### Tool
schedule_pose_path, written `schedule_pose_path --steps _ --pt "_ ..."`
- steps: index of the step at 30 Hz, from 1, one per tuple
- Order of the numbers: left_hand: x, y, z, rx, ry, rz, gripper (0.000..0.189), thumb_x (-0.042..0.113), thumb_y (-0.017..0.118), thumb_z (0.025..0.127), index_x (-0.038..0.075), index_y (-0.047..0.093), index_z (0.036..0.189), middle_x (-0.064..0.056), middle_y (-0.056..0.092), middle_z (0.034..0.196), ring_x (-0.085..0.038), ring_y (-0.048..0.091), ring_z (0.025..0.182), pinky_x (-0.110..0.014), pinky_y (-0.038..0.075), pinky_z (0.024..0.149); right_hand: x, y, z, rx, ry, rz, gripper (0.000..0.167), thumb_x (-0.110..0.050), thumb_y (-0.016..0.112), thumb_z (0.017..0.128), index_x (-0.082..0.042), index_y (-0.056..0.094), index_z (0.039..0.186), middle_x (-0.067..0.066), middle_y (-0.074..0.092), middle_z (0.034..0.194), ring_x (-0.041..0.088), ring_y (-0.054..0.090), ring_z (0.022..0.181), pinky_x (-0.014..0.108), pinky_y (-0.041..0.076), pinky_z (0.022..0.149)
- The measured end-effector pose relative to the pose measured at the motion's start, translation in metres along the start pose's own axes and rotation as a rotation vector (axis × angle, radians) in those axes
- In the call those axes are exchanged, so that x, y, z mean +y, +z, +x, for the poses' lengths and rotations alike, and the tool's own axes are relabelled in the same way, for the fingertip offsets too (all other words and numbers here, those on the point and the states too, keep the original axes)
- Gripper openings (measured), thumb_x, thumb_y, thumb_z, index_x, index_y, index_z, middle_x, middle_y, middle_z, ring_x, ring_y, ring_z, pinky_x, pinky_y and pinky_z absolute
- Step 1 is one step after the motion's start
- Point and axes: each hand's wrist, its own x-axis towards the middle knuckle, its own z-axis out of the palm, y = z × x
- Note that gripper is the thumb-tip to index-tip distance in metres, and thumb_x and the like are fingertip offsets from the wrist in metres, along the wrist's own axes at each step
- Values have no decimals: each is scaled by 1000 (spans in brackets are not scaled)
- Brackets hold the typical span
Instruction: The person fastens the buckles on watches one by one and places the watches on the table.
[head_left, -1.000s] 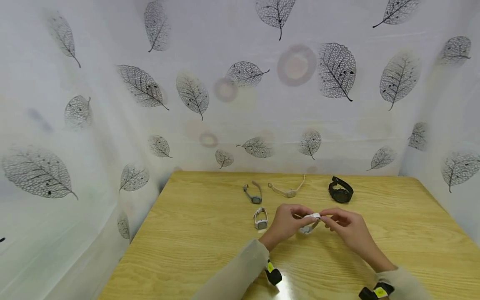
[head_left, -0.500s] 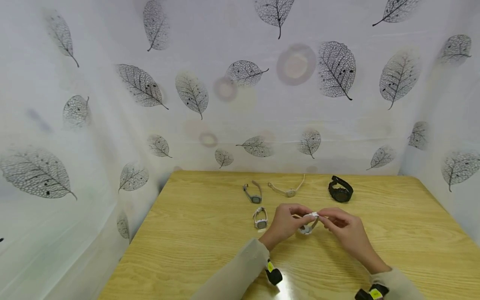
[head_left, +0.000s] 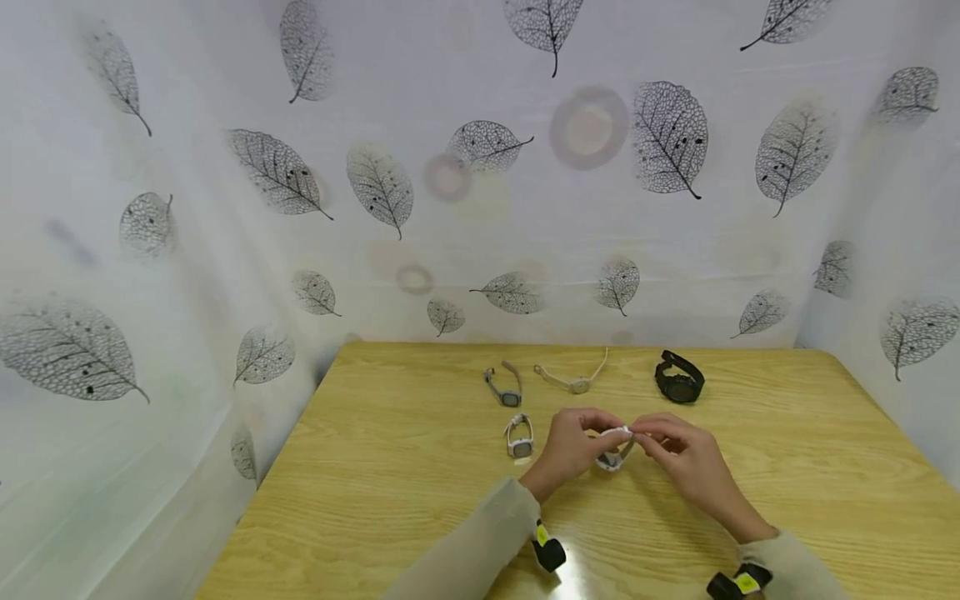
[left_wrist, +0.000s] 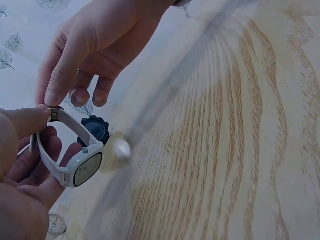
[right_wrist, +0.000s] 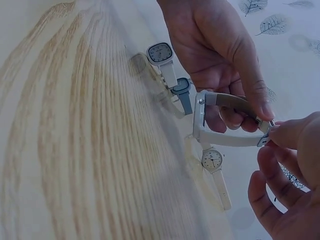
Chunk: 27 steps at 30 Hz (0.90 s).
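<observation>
A white wristwatch (head_left: 610,462) with a squarish face is held above the table, its strap bent into a loop. My left hand (head_left: 568,446) pinches the strap near the buckle between thumb and fingers. The thumb and index finger of my right hand (head_left: 688,460) pinch the strap end at the same buckle. In the left wrist view the watch case (left_wrist: 86,169) hangs below both hands, face outward. The right wrist view shows the white strap (right_wrist: 232,140) meeting at the metal buckle, partly hidden by fingertips.
On the wooden table (head_left: 390,517) lie another white watch (head_left: 520,446), a grey-blue watch (head_left: 510,398), a pale watch (head_left: 579,385) with its strap spread, and a black watch (head_left: 679,385) at the back right. A leaf-patterned curtain (head_left: 480,225) encloses the table.
My right hand has shifted slightly left, bringing its fingertips closer to the left hand's at the buckle. The left hand keeps its hold, and the watches on the table stay put.
</observation>
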Motion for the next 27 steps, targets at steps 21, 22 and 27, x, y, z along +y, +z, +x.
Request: schedule_pose_path --steps 21,22,27 --pt "15 3 13 217 -226 -330 4 14 81 91 11 81 93 -24 74 95 -18 67 61 -34 62 61 3 -3 2 -22 34 213 31 -3 68 99 -5 69 130 17 73 114 23 72 79 32 62 67" --pt "16 3 13 218 -231 -354 4 13 80 91 11 81 94 -25 74 96 -18 67 61 -34 62 62 4 -3 1 -28 45 218 31 -4 68 99 -5 69 130 17 73 115 24 73 80 33 62 67" --pt "15 4 12 215 -247 -405 3 13 79 92 11 81 93 -27 74 99 -17 66 60 -34 63 62 6 -1 -2 -50 69 244 34 -6 69 98 0 67 132 18 70 122 26 73 83 33 62 71"
